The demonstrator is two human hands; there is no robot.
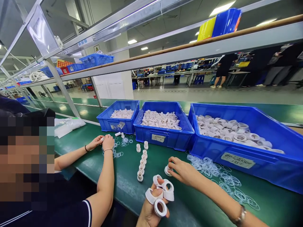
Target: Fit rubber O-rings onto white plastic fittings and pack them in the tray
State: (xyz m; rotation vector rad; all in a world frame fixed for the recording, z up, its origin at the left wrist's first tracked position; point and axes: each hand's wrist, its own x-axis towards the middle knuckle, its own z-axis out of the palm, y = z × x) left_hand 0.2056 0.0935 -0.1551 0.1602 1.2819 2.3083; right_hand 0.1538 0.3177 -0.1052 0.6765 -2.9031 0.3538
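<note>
Several white plastic ring fittings (160, 208) are bunched in my left hand (150, 206), its fingers curled round them above the bench's front edge. To the right, my right hand (181, 170) pinches another white ring fitting (168, 170) at the green bench top. A line of small white flanged fittings (141, 169) stands upright to the left of that hand. Clear thin rings (208, 165) lie in a loose heap beyond and beside my right forearm.
Three blue bins hold white parts: a small one (129, 127), a middle one (163, 142) and a large one (213, 157). At left, a co-worker's hands (107, 143) handle a small white part near more clear rings (125, 142). A shelf rail (165, 58) crosses overhead.
</note>
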